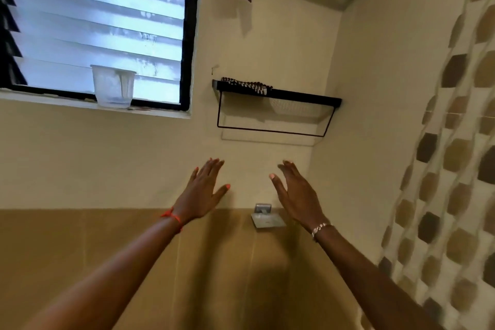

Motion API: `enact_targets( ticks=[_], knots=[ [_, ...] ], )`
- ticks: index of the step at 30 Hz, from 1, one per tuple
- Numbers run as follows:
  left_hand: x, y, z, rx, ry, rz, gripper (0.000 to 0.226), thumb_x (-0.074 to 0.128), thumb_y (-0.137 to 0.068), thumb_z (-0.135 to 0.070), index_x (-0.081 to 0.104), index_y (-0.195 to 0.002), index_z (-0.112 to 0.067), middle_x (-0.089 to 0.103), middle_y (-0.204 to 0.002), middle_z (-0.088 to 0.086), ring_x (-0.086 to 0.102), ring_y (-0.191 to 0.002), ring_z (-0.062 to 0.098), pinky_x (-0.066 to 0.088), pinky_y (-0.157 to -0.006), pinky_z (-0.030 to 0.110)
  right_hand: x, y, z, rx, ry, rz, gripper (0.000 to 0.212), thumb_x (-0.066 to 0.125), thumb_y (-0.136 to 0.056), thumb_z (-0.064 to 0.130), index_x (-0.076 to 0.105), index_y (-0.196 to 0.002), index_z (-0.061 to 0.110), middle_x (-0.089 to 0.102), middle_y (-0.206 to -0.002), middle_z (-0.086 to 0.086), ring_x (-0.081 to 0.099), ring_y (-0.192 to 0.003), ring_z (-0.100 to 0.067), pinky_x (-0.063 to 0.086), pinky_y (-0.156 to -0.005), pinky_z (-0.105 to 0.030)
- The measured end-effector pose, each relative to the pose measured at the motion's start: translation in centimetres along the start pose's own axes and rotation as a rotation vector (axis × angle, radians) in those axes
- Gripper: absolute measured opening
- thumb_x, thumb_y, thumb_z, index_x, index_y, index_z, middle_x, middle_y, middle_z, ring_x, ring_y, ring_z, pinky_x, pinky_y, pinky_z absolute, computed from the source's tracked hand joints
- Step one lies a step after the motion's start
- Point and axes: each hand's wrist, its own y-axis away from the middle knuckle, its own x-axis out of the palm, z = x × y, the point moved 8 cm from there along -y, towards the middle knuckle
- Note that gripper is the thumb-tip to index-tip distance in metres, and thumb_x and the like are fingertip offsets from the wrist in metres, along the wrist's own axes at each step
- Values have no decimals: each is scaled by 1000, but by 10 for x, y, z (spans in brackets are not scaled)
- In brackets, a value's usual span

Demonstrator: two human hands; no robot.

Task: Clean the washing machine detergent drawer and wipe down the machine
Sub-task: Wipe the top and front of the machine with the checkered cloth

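Two bare hands are reaching up toward a cream bathroom wall, and neither the washing machine nor its detergent drawer is showing anywhere in the view, which is tilting well above where such a machine would likely be standing. The likeliest trouble, judging from this, is that the person is working without sight of the task's things: with the gaze lifted toward the window [99,29] and the black wall shelf [278,94], a reach downward could be knocking against something unseen. A clear plastic cup [113,86] is standing on the window sill, well apart from both hands, and a small metal soap holder [266,218] is jutting from the tiled band just below and between the wrists, where a dropping forearm could be catching it.

The left hand [203,193] is spreading flat, fingers extended and thumb out, holding nothing, an orange cord circling its wrist. The right hand [297,195] is likewise stretching wide and empty, palm turning inward, a beaded bracelet at the wrist. Both arms are extending nearly straight, hands near each other but apart.
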Motion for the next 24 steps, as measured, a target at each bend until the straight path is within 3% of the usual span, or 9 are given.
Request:
enact_targets(
  ticks=[4, 9, 13, 19, 24],
  knots=[
    [-36, -77, -9, 51, 4, -158, 64, 45, -94, -37, 19, -147, -10, 19, -155, 11, 10, -145, 22, 6, -116, 38, -31, -76, -7, -62, -54, -72, 54, 33, -98, 44, 35, -142, 13, 24, -154, -4, 18, -143, -14, 20, -112, -28],
    [-85, -157, -27, 152, -57, -338, 66, 53, -92, -29, 22, -145, -5, 26, -150, 15, 21, -141, 28, 14, -117, 42, -54, -156, 5, -196, -69, -122, 59, 42, -97, 39, 26, -145, 9, 21, -155, -7, 14, -144, -15, 14, -111, -23],
    [-103, -210, -29, 200, -145, -328, 73, 58, -89, -29, 19, -146, -4, 25, -150, 16, 21, -141, 30, 15, -117, 42, -52, -208, 18, -262, -85, -93, 68, 55, -91, 31, 22, -147, 9, 17, -156, -5, 13, -144, -16, 17, -113, -27],
    [-107, -269, -14, 155, -175, -76, 81, 65, -84, -30, 18, -147, -10, 23, -152, 14, 24, -139, 29, 20, -116, 41, -40, -267, 29, -311, -105, 12, 80, 67, -83, 28, 22, -147, 14, 22, -154, -6, 26, -139, -20, 23, -109, -29],
    [-95, -282, -4, 79, -73, 217, 70, 56, -89, -37, 21, -147, -20, 27, -152, 4, 27, -138, 20, 22, -112, 32, -35, -295, 31, -332, -163, 167, 63, 71, -79, 28, 46, -137, 21, 48, -139, -1, 44, -126, -16, 33, -93, -20]
  ],
)
